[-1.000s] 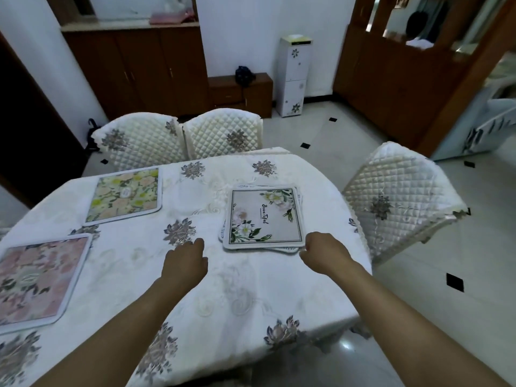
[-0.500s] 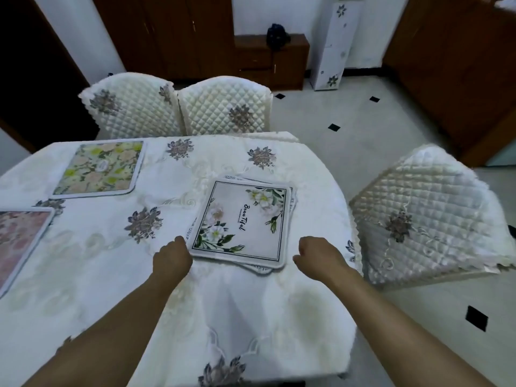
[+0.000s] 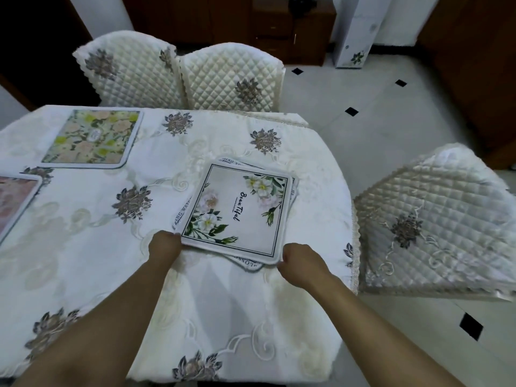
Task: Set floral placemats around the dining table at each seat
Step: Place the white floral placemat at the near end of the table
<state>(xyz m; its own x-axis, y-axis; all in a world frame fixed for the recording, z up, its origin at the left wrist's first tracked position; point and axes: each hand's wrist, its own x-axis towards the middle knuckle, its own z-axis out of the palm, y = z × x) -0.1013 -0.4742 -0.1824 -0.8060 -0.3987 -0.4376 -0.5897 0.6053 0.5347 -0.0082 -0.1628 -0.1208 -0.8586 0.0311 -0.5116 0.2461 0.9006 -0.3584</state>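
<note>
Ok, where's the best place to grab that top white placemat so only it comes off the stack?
Take the top placemat by its two near corners, coming from your side. It lies flat, askew over the stack, so those corners are offset from the mats below. Your left hand and right hand are at them.

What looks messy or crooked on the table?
The pile of placemats near the right end looks untidy: the top mat lies turned against the table edge, and the mats beneath poke out unevenly at its left side and near corner.
</note>
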